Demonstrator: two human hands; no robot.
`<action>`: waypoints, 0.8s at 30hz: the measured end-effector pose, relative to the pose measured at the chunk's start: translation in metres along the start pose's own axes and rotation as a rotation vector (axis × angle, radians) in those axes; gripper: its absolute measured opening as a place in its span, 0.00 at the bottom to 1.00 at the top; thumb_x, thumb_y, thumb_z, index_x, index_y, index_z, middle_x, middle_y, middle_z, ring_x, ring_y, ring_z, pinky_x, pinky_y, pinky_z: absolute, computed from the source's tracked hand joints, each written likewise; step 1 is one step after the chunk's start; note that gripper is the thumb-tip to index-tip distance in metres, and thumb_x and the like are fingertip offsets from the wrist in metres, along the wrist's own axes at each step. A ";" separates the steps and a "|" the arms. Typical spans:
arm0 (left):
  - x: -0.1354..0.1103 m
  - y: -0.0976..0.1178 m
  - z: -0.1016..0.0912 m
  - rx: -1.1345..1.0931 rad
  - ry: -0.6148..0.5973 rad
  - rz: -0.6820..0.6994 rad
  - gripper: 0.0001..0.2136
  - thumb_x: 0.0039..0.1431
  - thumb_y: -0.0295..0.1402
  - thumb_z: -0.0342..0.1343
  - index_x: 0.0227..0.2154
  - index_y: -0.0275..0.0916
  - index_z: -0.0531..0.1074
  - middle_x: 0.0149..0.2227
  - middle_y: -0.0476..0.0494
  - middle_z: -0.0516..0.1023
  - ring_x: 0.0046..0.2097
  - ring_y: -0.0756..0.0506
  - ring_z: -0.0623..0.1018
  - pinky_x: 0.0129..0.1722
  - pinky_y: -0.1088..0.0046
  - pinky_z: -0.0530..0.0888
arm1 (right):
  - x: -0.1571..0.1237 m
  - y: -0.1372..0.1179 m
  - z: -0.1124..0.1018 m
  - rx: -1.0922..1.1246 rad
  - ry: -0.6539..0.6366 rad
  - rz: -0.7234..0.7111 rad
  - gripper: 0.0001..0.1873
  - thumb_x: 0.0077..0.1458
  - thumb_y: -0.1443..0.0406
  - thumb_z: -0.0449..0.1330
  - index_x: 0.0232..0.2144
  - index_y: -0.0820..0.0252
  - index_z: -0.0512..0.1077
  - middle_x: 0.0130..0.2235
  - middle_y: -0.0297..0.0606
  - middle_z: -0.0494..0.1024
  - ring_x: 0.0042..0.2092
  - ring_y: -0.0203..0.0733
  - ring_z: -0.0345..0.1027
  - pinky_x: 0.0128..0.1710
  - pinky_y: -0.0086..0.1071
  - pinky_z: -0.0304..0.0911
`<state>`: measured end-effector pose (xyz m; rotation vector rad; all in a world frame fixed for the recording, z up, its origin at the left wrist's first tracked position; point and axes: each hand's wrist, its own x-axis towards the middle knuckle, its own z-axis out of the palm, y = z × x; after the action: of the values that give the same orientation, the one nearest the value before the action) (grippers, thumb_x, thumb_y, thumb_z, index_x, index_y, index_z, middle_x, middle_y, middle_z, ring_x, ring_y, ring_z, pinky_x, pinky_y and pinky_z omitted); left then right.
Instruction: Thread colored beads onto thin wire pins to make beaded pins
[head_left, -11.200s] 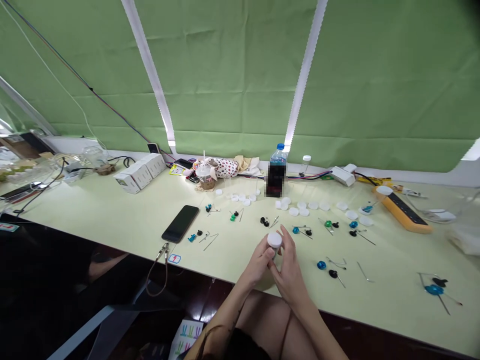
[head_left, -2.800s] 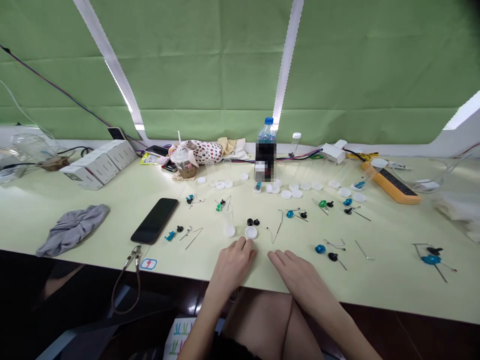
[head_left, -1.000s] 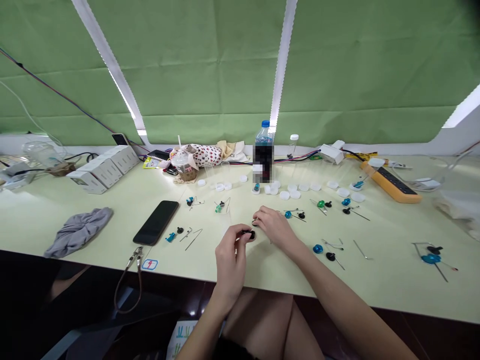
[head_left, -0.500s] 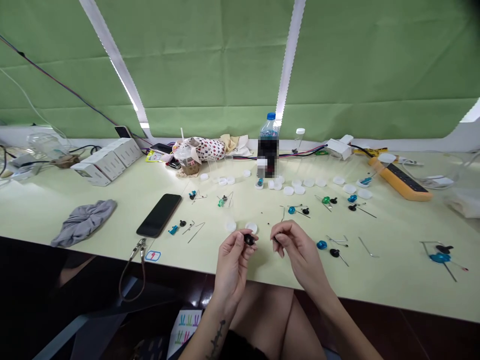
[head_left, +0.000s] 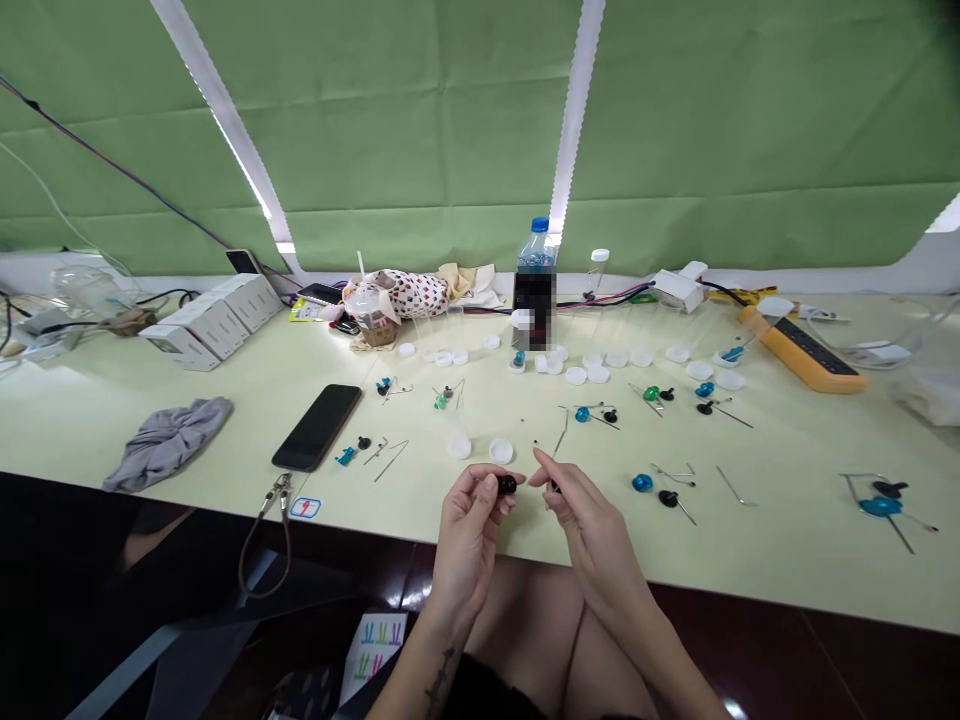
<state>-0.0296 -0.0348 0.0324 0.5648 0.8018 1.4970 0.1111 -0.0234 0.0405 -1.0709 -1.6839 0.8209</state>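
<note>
My left hand is raised over the table's near edge and pinches a small black knob between thumb and fingertips. Close beside it my right hand is also pinched shut, on a small dark part that I can barely make out. The two hands face each other a few centimetres apart. Just beyond them on the pale table stand a white cap and a clear vial. A thin metal wire lies beside them.
Coloured knobs with wires, white caps and a water bottle are scattered further back. A black phone and grey cloth lie left. A yellow power strip sits far right, white boxes far left.
Both hands picked small parts off the table near the white cap and drew back toward me. They now hold the parts up, closer together than half a second ago.
</note>
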 end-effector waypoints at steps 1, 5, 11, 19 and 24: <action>-0.001 0.000 0.000 0.017 0.001 0.008 0.06 0.60 0.32 0.60 0.36 0.34 0.77 0.36 0.42 0.80 0.31 0.55 0.72 0.37 0.81 0.71 | -0.001 0.001 0.001 0.007 -0.008 0.024 0.17 0.65 0.62 0.50 0.53 0.55 0.68 0.38 0.39 0.77 0.40 0.40 0.72 0.39 0.32 0.70; -0.003 -0.003 -0.001 0.068 0.001 0.013 0.09 0.57 0.34 0.62 0.39 0.34 0.79 0.38 0.40 0.81 0.34 0.53 0.74 0.40 0.78 0.71 | -0.004 0.004 0.000 -0.029 0.005 0.016 0.12 0.64 0.64 0.52 0.47 0.56 0.72 0.41 0.40 0.76 0.42 0.40 0.72 0.41 0.32 0.71; -0.004 -0.003 -0.004 0.128 0.060 0.052 0.09 0.51 0.31 0.67 0.36 0.37 0.80 0.36 0.43 0.82 0.33 0.53 0.73 0.37 0.79 0.70 | -0.007 0.007 0.002 -0.156 0.001 -0.125 0.26 0.65 0.70 0.40 0.62 0.54 0.60 0.46 0.43 0.73 0.46 0.38 0.71 0.44 0.33 0.72; -0.006 0.001 -0.007 0.180 -0.015 0.019 0.07 0.50 0.31 0.66 0.33 0.37 0.81 0.29 0.47 0.79 0.30 0.52 0.73 0.34 0.78 0.70 | -0.012 0.002 0.001 -0.226 0.012 -0.198 0.10 0.63 0.69 0.53 0.44 0.57 0.71 0.39 0.39 0.77 0.39 0.40 0.74 0.38 0.32 0.74; -0.006 0.005 -0.009 0.241 -0.031 0.016 0.06 0.52 0.31 0.65 0.33 0.36 0.80 0.29 0.46 0.78 0.29 0.52 0.72 0.33 0.78 0.70 | -0.017 0.006 0.004 -0.223 -0.044 -0.320 0.22 0.65 0.73 0.47 0.57 0.55 0.66 0.48 0.45 0.74 0.49 0.42 0.72 0.44 0.32 0.75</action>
<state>-0.0385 -0.0421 0.0312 0.7735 0.9623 1.4120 0.1121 -0.0362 0.0277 -0.9004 -1.9546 0.4625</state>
